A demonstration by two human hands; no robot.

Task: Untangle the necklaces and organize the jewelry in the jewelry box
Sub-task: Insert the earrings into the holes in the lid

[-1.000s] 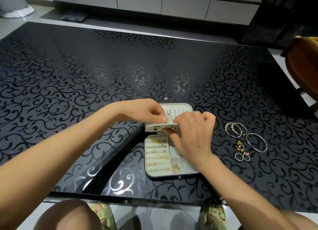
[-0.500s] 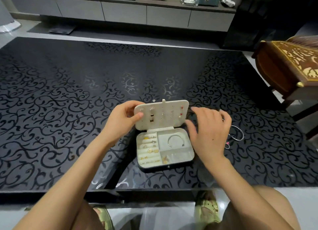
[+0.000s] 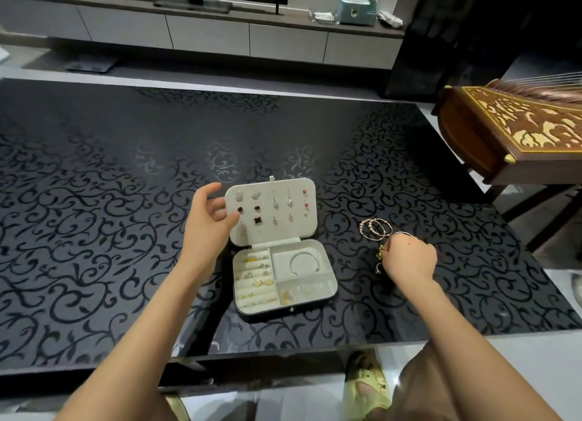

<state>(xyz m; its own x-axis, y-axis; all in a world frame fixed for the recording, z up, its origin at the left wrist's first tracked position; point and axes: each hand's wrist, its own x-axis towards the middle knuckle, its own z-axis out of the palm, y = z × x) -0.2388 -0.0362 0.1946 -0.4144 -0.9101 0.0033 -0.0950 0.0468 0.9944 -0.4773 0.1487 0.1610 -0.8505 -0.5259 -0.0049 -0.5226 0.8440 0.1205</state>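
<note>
The jewelry box point(image 3: 271, 316) sits open on the black scroll-patterned worktop point(image 3: 126, 231), close to the near edge, and everything is happening around it. Its lid point(image 3: 283, 235) is raised on the far side of the box, its cream inner panel facing us and studded with rows of earrings point(image 3: 257, 220).

In the tray, rings point(image 3: 263, 266) are tucked into the padded rolls on the box's left side. A silver bangle point(image 3: 292, 264) lies flat in the far right compartment, and small gold pieces point(image 3: 287, 296) are scattered in the near right one.

The left hand point(image 3: 211, 214) is up at the lid's left edge. Its grip is loose, fingers spread and relaxed, holding nothing, with the fingertips right at the edge of the panel. Whether they actually press on it I cannot tell.

To the right of the box, apart from it, the right hand point(image 3: 409, 256) is down on a small heap of loose jewelry with its knuckles turned toward us. The fingers curl under and out of sight, so I cannot tell whether that grip has closed on a piece. Beaded bracelets point(image 3: 362, 228) lie just beyond the hand, on the far side of the heap, and a gold charm point(image 3: 380, 253) peeks out beside the thumb on the side nearer the box.

Far off to the right of the box, past the worktop's edge, stands a carved wooden string instrument point(image 3: 519, 137).
</note>
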